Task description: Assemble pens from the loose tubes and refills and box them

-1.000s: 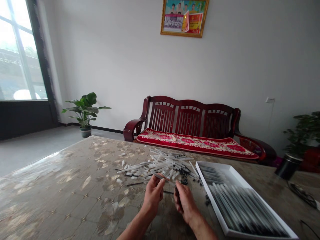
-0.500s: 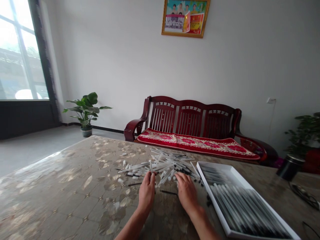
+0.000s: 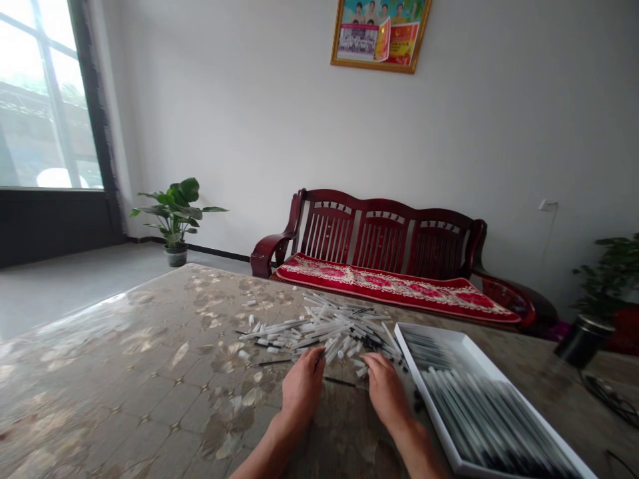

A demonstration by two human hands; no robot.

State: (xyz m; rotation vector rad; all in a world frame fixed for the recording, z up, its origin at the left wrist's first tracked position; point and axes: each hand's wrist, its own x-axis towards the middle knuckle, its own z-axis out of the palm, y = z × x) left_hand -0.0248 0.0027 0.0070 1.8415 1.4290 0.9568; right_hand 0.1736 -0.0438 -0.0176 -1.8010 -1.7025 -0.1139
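Observation:
My left hand (image 3: 303, 382) is closed at the near edge of a loose pile of pen parts (image 3: 324, 326), its fingertips pinched on a slim pen barrel that is mostly hidden by the fingers. To its right, my right hand (image 3: 387, 389) has its fingers drawn together. A small white pen cap (image 3: 361, 372) shows at those fingertips; whether it is gripped or lies on the table I cannot tell. Between the hands lies a thin black rod (image 3: 339, 382), and another black rod (image 3: 273, 362) rests left of the left hand. The pile mixes whitish tubes, short white caps and dark rods.
A shallow white box (image 3: 472, 359) holding rows of pens stands right of my right hand. Small black pieces (image 3: 417, 398) lie along its left side. A black canister (image 3: 583, 340) and a cable (image 3: 612, 396) are farther right. Behind the patterned table (image 3: 164, 359) stands a wooden bench (image 3: 382, 233).
My left hand has shifted right and turned inward; the whitish pen barrel it held upright is now mostly hidden. My right hand has moved slightly right and down. The view has shifted a little.

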